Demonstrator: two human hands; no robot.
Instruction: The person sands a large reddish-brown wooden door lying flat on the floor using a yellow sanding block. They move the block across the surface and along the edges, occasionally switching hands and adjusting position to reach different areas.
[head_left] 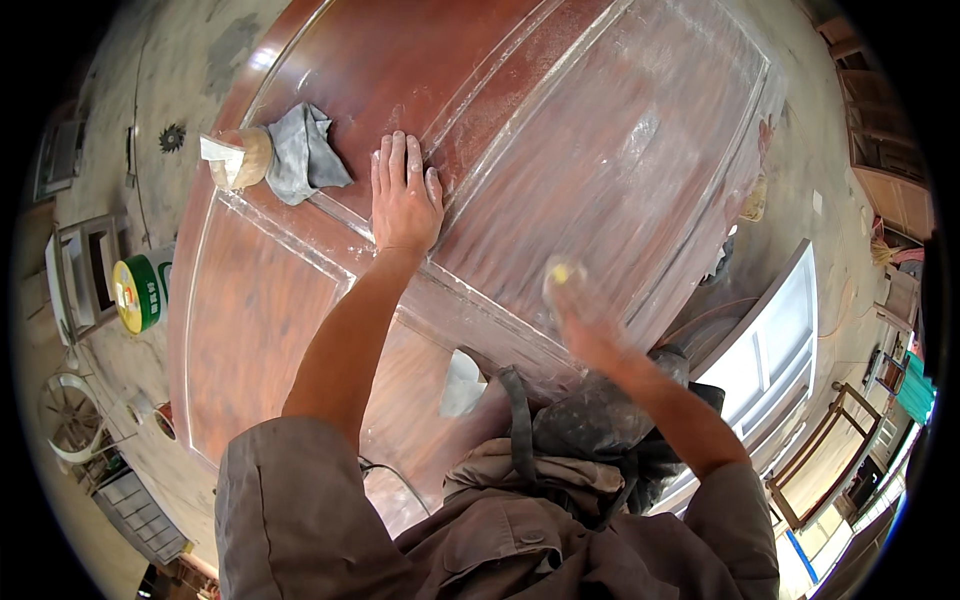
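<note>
panel [600, 160]: lay under both our hands | left hand [408, 200]: flat on the panel, fingers straight and close, thumb apart | right hand [590, 325]: blurred over the panel; we couldn't tell its fingers' state | grey sheet [300, 155], roll [250, 160]: on the panel's left side

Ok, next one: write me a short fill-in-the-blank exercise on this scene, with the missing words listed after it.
1. The left grip lies palm ____ on the reddish-brown panel.
2. The crumpled grey sheet lies to the ____ of that grip in the picture.
3. Unlike the sharper left one, the right grip looks ____.
4. The green-sided bucket has a mostly ____ top.

Missing words: down; left; blurred; yellow.
</note>
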